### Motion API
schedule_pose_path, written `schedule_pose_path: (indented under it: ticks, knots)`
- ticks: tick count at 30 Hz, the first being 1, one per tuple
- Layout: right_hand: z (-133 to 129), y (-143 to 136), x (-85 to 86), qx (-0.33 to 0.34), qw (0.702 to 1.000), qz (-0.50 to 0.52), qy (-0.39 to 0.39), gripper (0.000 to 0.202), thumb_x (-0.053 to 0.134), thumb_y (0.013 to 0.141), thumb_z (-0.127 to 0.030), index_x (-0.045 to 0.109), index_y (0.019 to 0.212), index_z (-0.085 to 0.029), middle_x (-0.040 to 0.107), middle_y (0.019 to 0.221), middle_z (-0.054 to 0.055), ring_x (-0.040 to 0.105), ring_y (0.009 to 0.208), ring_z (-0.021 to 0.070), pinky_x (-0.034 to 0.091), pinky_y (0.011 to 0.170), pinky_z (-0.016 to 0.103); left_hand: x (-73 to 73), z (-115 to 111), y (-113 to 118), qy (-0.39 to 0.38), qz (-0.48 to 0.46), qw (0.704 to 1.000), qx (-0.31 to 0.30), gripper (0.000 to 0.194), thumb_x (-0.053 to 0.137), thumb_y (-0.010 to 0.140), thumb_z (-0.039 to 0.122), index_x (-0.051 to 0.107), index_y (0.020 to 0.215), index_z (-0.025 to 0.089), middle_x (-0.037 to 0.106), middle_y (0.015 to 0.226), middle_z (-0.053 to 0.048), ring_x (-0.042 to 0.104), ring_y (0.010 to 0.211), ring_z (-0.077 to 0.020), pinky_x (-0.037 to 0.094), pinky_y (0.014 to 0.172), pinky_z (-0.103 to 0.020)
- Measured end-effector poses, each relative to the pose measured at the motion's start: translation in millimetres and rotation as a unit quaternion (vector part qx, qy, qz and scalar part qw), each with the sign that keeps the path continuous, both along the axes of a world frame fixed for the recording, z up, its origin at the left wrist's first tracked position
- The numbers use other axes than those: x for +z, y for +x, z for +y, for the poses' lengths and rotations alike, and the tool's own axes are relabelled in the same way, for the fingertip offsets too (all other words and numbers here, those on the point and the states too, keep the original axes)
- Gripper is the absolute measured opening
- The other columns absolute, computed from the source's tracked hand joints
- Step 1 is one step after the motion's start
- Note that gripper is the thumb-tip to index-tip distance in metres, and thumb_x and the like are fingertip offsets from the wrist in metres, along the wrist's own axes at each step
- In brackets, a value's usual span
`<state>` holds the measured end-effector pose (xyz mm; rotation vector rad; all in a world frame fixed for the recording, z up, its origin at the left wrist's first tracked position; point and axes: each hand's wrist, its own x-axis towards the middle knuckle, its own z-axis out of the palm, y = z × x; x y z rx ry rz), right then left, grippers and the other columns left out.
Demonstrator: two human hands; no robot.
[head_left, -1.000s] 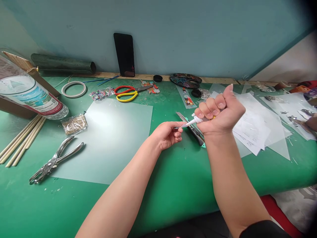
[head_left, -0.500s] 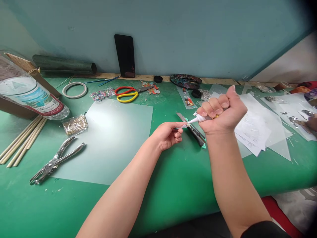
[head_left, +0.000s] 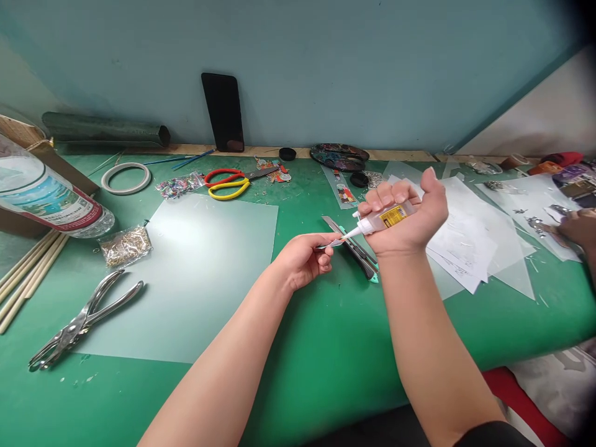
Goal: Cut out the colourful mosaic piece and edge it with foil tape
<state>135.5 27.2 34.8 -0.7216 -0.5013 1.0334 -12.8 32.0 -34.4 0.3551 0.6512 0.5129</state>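
My left hand (head_left: 310, 257) pinches a small flat piece (head_left: 331, 243) between thumb and fingers, above the green table. Wrapped round a clear glue bottle (head_left: 388, 217) with a yellow label and white nozzle is my right hand (head_left: 410, 217). The nozzle points down to the left, its tip at the edge of the small piece; whether glue comes out cannot be seen. Beneath the nozzle, a utility knife (head_left: 361, 256) lies on the table. A large translucent sheet (head_left: 200, 279) lies left of my left hand.
On the left are a hole punch (head_left: 84, 320), a bag of gold rings (head_left: 125, 246), wooden sticks (head_left: 30, 279) and a bottle (head_left: 51, 195). Scissors (head_left: 228, 185) and a phone (head_left: 223, 112) are behind. Papers (head_left: 465, 242) lie right; another person's hand (head_left: 580, 230) is at far right.
The view has shifted slightly, so the table items appear further left. The glue bottle has turned in my right hand, and its yellow label now shows. The other person's hand is more visible.
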Motion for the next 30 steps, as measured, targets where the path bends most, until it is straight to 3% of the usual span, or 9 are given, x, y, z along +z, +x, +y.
schedule_pose_path:
  ticks: [5, 15, 22, 30]
  knots:
    - [2.7, 3.7, -5.8, 0.014, 1.000, -0.011, -0.006, 0.060, 0.060, 0.088, -0.059, 0.035, 0.047, -0.022, 0.033, 0.041, -0.004, 0.042, 0.037, 0.0115, 0.036, 0.036, 0.024, -0.8, -0.6, 0.0, 0.018, 0.007, 1.000, -0.002, 0.024, 0.061, 0.082, 0.007, 0.073, 0.103, 0.006, 0.053, 0.056, 0.002, 0.039, 0.039, -0.0048, 0.036, 0.042, -0.017]
    - [0.4, -0.7, -4.0, -0.008, 1.000, 0.011, -0.006, 0.061, 0.057, 0.091, -0.056, 0.031, 0.047, -0.023, 0.027, 0.039, -0.005, 0.036, 0.035, 0.0107, 0.032, 0.033, 0.024, -2.4, -2.0, 1.0, 0.025, 0.004, 1.000, -0.001, 0.023, 0.062, 0.080, 0.008, 0.075, 0.099, 0.007, 0.053, 0.056, 0.002, 0.038, 0.039, -0.0047, 0.035, 0.043, -0.018]
    - [1.4, -4.0, -0.7, -0.014, 0.998, 0.044, -0.032, 0.060, 0.061, 0.092, -0.058, 0.032, 0.053, -0.022, 0.037, 0.047, -0.006, 0.044, 0.040, 0.0093, 0.039, 0.037, 0.023, -2.5, -1.8, 0.3, 0.027, -0.005, 1.000, -0.002, 0.019, 0.061, 0.081, 0.009, 0.074, 0.095, 0.008, 0.053, 0.057, 0.002, 0.038, 0.040, -0.0047, 0.034, 0.043, -0.018]
    - [-4.0, -6.9, 4.0, 0.025, 0.999, 0.001, -0.020, 0.062, 0.063, 0.093, -0.053, 0.027, 0.052, -0.023, 0.029, 0.044, -0.006, 0.029, 0.034, 0.0084, 0.025, 0.032, 0.024, -0.1, -1.5, -0.4, 0.008, -0.010, 1.000, -0.004, 0.023, 0.061, 0.079, 0.008, 0.074, 0.097, 0.009, 0.051, 0.057, 0.002, 0.035, 0.041, -0.0045, 0.034, 0.044, -0.017]
